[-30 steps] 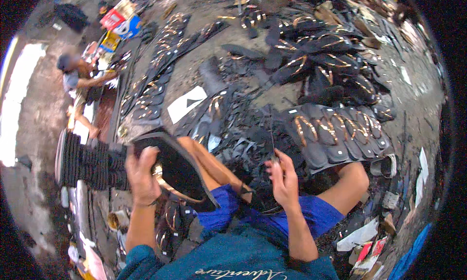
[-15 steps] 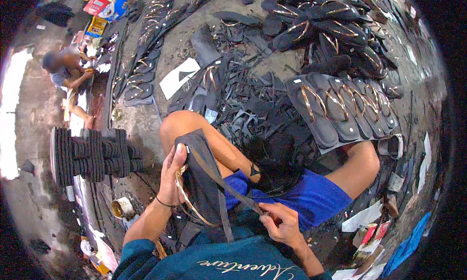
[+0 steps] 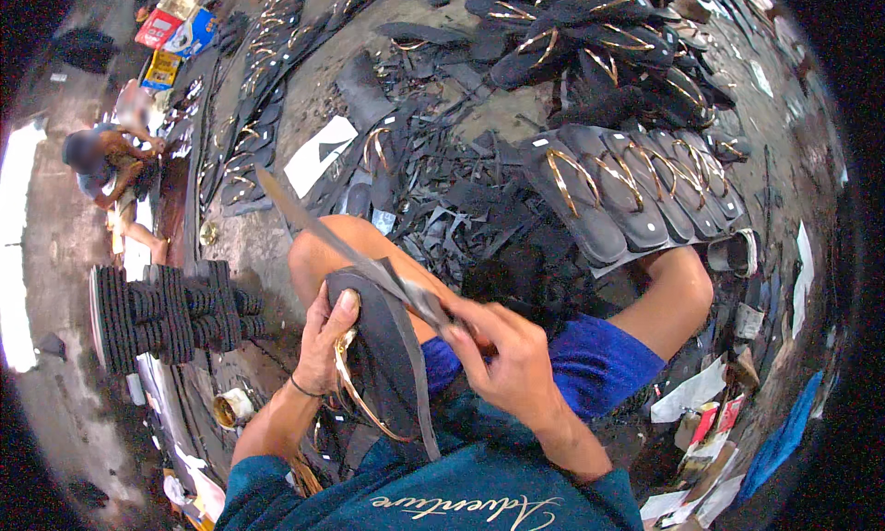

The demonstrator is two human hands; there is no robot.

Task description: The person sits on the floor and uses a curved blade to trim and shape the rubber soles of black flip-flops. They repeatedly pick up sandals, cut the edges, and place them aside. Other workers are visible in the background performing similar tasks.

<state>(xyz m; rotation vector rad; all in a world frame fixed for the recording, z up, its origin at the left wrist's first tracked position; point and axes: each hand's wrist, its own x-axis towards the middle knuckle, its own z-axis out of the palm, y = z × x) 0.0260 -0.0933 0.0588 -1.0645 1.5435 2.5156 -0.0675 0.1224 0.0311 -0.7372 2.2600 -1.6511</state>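
Note:
My left hand [image 3: 324, 342] grips a black flip-flop [image 3: 373, 333] with a gold strap, thumb pressed on the sole near its upper end. A thin strip of black sheet [image 3: 422, 402] runs down the sole's right side; I cannot tell whether it is still attached. My right hand [image 3: 507, 360] is closed around the handle end of a long narrow knife [image 3: 332, 241]. The blade slants up and left across the top of the flip-flop, its tip beyond my bent left knee. Fingers cover the handle.
Black offcuts [image 3: 452, 162] litter the floor ahead. A row of gold-strapped flip-flops [image 3: 636, 194] lies by my right knee, with a heap of flip-flops [image 3: 590, 42] behind. Stacked black soles [image 3: 171, 314] and a tin [image 3: 232, 407] stand left. Another person [image 3: 115, 167] sits far left.
My right hand has moved up and left with the knife, so the blade now reaches well past the flip-flop's top. My left hand keeps its hold, slightly lower. The whole view has shifted a little.

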